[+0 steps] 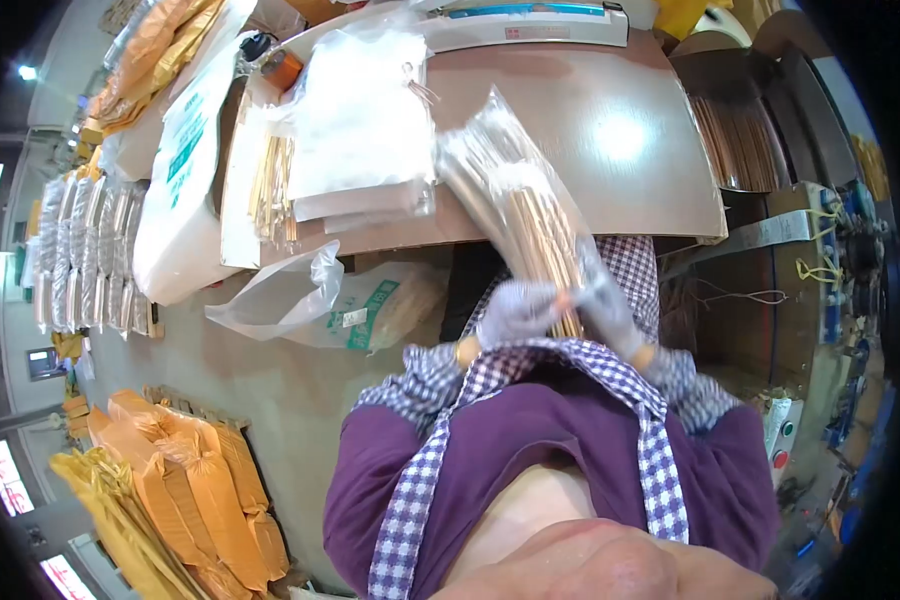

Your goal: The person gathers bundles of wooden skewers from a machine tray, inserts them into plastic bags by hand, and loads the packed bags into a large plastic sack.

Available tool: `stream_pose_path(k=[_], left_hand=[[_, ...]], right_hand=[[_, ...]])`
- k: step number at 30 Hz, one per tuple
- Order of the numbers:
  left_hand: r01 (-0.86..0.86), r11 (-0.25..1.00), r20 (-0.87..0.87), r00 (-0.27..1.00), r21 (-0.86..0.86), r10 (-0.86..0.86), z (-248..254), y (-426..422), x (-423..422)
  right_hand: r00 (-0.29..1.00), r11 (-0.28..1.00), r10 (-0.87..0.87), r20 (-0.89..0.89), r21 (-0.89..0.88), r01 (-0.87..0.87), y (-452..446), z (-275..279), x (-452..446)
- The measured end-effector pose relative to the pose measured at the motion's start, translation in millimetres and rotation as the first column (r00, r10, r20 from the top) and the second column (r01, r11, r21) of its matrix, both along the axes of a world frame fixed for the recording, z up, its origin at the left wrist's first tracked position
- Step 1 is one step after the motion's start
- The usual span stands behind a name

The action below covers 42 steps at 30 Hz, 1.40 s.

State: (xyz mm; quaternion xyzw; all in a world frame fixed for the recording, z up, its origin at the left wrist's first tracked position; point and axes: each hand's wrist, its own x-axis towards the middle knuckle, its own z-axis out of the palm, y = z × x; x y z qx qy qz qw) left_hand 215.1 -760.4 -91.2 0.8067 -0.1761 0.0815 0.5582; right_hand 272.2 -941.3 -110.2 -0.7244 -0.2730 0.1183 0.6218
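Note:
A clear plastic bag with a bundle of thin wooden sticks inside lies slanted over the table's front edge, its near end close to my apron. My left hand, in a pale glove, closes on the near end of the bundle from the left. On the other side my right hand, also gloved and slightly blurred, grips the bag's right edge. The fingertips of both hands almost meet over the sticks. Left of the bag, a stack of flat clear bags rests on the table, beside more bagged sticks.
The brown tabletop has a long white box at its back. At right, a dark bin holds many sticks. A plastic sack hangs below the front edge. Orange sacks and wrapped bundles are at left.

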Motion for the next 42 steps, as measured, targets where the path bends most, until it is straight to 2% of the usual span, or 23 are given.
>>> stream_pose_path(k=[2, 4, 6, 8, 9, 10, 11, 12, 16, 18, 19, 21, 23, 24, 25, 26, 29, 30, 32, 36, 38, 40, 42], left_hand=[[-0.072, 0.984, -0.234, 0.972, -0.163, 0.032, 2, -11, -22], [-0.213, 0.943, -0.741, 0.67, -0.255, -0.048, 19, -8, -16], [-0.151, 0.858, -0.666, 0.7, -0.491, -0.258, 51, -1, 22], [-0.004, 0.847, -0.483, 0.823, -0.532, -0.299, 80, 6, 58], [0.072, 0.988, -0.299, 0.948, -0.136, -0.11, 106, 14, 80], [0.055, 0.997, 0.004, 0.998, 0.048, -0.056, 137, 31, 102], [-0.054, 0.986, -0.054, 0.997, -0.156, 0.046, 156, 45, 111], [-0.185, 0.956, 0.287, 0.951, 0.23, 0.115, 198, 59, 124], [-0.42, 0.845, 0.414, 0.869, 0.33, 0.27, 227, 110, 185], [-0.077, 0.348, -0.05, 0.938, 0.934, 0.342, 215, 121, 213], [-0.198, 0.315, 0.091, 0.941, 0.928, 0.326, 184, 141, 238], [-0.513, 0.275, 0.525, 0.85, 0.814, 0.031, 197, 133, 233], [-0.374, 0.633, 0.271, 0.927, 0.677, 0.258, 272, 102, 188], [-0.471, 0.546, 0.417, 0.879, 0.693, 0.23, 262, 125, 211], [-0.577, 0.097, 0.581, 0.774, 0.811, -0.251, 272, 155, 218], [-0.447, 0.368, 0.421, 0.894, 0.816, 0.154, 281, 176, 226], [-0.157, 0.868, -0.125, 0.962, 0.472, 0.242, 255, 95, 173], [-0.12, 0.748, 0.044, 0.992, 0.652, 0.121, 239, 110, 191], [-0.128, 0.793, 0.049, 0.991, 0.596, 0.124, 244, 101, 185], [-0.148, 0.979, 0.03, 0.989, 0.14, 0.145, 207, 120, 208], [-0.44, 0.898, 0.476, 0.786, -0.018, 0.395, 183, 97, 201], [-0.23, 0.914, 0.118, 0.952, -0.334, 0.282, 114, 82, 200], [-0.166, 0.935, 0.152, 0.963, -0.312, 0.221, 82, 47, 195]], right_hand=[[0.995, 0.943, -0.069, 0.076, -0.32, 0.09, -23, 19, -29], [0.981, 0.849, -0.109, 0.162, -0.498, 0.176, -19, 35, -21], [0.79, 0.881, -0.105, 0.604, -0.311, 0.355, 4, 41, 26], [0.72, 0.916, 0.017, 0.694, -0.299, 0.267, 23, 75, 82], [0.658, 0.94, 0.018, 0.753, -0.238, 0.246, 32, 99, 104], [0.625, 0.925, 0.04, 0.78, -0.265, 0.271, 37, 133, 121], [0.625, 0.977, -0.018, 0.78, -0.119, 0.176, 40, 148, 144], [0.655, 0.981, -0.01, 0.756, -0.121, 0.154, 39, 177, 158], [0.882, 0.92, -0.031, 0.471, -0.331, 0.209, 43, 216, 209], [0.83, 0.683, 0.045, 0.556, -0.624, 0.381, 53, 205, 218], [0.903, 0.687, -0.003, 0.43, -0.655, 0.314, 54, 203, 219], [0.664, 0.761, 0.098, 0.741, -0.485, 0.43, 43, 217, 242], [0.373, 0.922, 0.044, 0.927, -0.182, 0.341, 35, 244, 242], [0.419, 0.922, 0.054, 0.906, -0.207, 0.328, 32, 224, 240], [0.459, 0.922, 0.076, 0.885, -0.237, 0.305, 27, 203, 241], [0.485, 0.923, 0.093, 0.87, -0.258, 0.286, 20, 188, 243], [0.435, 0.925, 0.119, 0.893, -0.259, 0.279, 6, 195, 266], [0.675, 0.869, 0.137, 0.725, -0.415, 0.269, 6, 209, 231], [0.722, 0.93, 0.068, 0.688, -0.306, 0.204, 1, 233, 218], [0.781, 0.935, -0.118, 0.613, -0.197, 0.295, 7, 256, 202], [0.736, 0.895, -0.128, 0.664, -0.242, 0.374, 9, 244, 220], [0.794, 0.938, -0.095, 0.6, -0.213, 0.274, 6, 229, 255], [0.736, 0.891, -0.118, 0.666, -0.257, 0.375, 18, 237, 262]])
